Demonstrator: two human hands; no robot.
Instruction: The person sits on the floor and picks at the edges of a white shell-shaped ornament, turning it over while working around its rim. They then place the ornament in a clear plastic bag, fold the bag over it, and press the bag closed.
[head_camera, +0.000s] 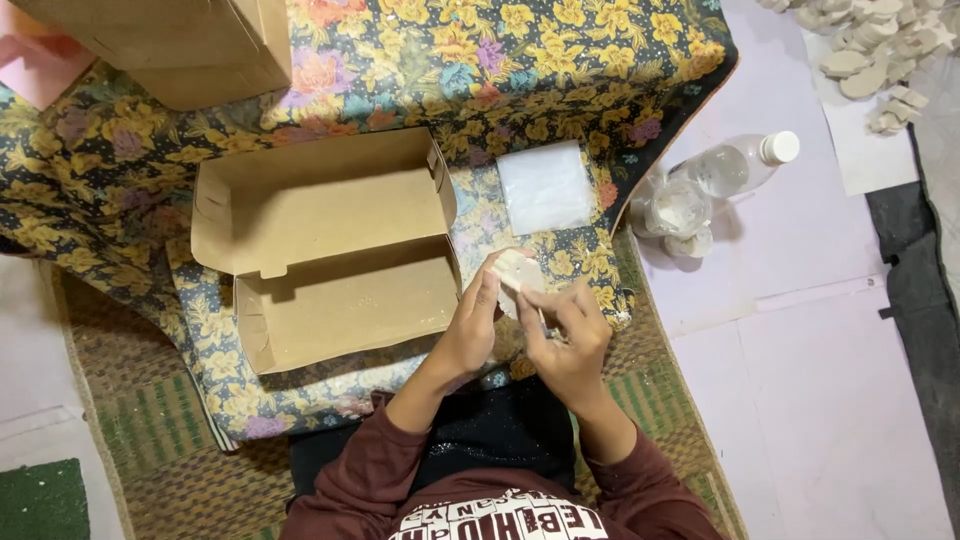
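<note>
Both hands meet at centre: left hand (472, 325) cups a white piece (517, 270), fingers curled round it; right hand (568, 335) pinches a thin tool (541, 318). Open box (330, 250) at nine o'clock, bottle (735, 165) at two.

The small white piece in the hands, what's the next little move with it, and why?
Probably set the small white piece down into the open brown box. The left hand holds it up, the right hand touches its lower edge with what looks like a thin tool, and the box beside the left hand looks empty.
</note>
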